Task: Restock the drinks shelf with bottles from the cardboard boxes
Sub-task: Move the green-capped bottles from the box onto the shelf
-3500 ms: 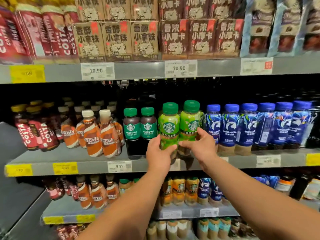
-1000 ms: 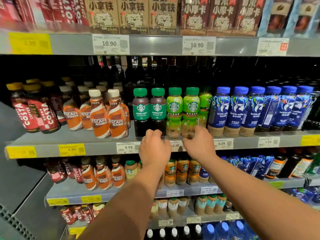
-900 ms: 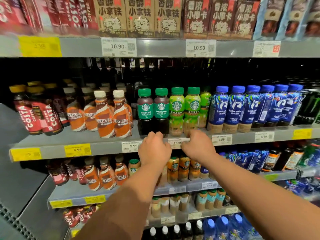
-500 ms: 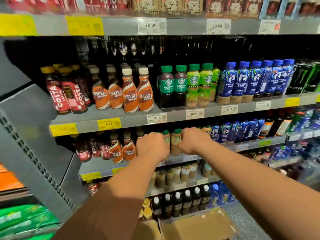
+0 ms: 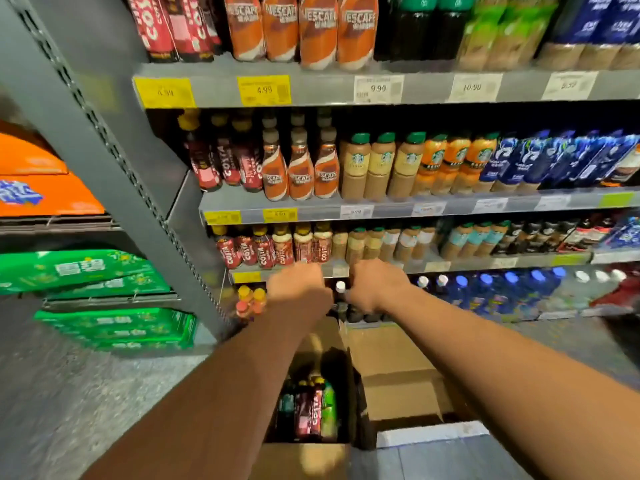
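Note:
An open cardboard box (image 5: pixel 311 459) stands on the floor below my arms, holding several bottles (image 5: pixel 313 410), among them a red Costa one and a green one. My left hand (image 5: pixel 298 289) and my right hand (image 5: pixel 377 285) hover side by side above it, in front of the lowest shelves. Only their backs show; the fingers curl downward and nothing is visible in them. The drinks shelf (image 5: pixel 415 90) runs across the top, where the green Starbucks bottles (image 5: pixel 502 29) stand cut off by the frame's edge.
A second cardboard box (image 5: pixel 391 368) with folded flaps sits right of the open one. A slanted grey shelf upright (image 5: pixel 104 133) rises on the left. Beyond it are green packs (image 5: pixel 104 327) and orange packs (image 5: pixel 41 188). Grey floor (image 5: pixel 86 393) lies at the lower left.
My view and both hands have dropped from the green Starbucks bottles down past two shelves. The cardboard boxes on the floor have come into sight.

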`<state>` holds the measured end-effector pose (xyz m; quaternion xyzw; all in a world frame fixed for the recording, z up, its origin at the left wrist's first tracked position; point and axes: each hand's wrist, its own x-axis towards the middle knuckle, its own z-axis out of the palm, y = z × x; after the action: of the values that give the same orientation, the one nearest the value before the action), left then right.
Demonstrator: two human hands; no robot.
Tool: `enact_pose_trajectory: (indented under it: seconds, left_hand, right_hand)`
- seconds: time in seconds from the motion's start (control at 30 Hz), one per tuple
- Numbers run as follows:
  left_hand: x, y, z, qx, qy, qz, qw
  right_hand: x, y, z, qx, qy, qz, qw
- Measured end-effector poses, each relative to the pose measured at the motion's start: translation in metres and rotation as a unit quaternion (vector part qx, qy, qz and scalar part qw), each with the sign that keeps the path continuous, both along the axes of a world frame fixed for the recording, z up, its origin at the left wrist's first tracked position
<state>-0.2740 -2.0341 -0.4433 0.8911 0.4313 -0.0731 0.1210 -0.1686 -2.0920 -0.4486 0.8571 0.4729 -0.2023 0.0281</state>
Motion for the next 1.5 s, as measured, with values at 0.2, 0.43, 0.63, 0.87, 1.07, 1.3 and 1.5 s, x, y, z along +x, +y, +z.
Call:
enact_pose_trajectory:
  seconds: [0.2, 0.43, 0.63, 0.87, 1.07, 1.3, 1.5]
  left_hand:
    - [-0.03, -0.012, -0.073, -0.049, 0.049, -0.035, 0.997]
    - [-0.04, -0.008, -0.163, -0.027, 0.111, -0.072, 0.991]
    - [-0.055, 0.003, -0.239, -0.094, 0.13, -0.093, 0.983]
    - [-0.084, 0.001, -0.357, -0.196, 0.084, -0.076, 0.974]
    - [-0.096, -0.002, -0.457, -0.221, 0.102, -0.043, 0.969]
    - [-0.104, -0.004, -0.53, -0.235, 0.149, -0.029, 0.96]
    - [-0.104, -0.004, -0.554, -0.261, 0.164, -0.027, 0.951]
  right_hand:
    - [-0.024, -0.02, -0.082, -0.042, 0.06, -0.002, 0.997]
    - [-0.043, -0.024, -0.17, -0.078, 0.117, -0.091, 0.986]
    - [-0.074, -0.016, -0.247, -0.086, 0.172, -0.163, 0.968]
    - [-0.098, -0.03, -0.367, -0.099, 0.203, -0.251, 0.941]
    - [-0.11, -0.035, -0.487, -0.09, 0.232, -0.3, 0.921]
    - [-0.107, -0.031, -0.587, -0.11, 0.2, -0.393, 0.891]
    - [-0.101, -0.04, -0.616, -0.144, 0.204, -0.468, 0.848]
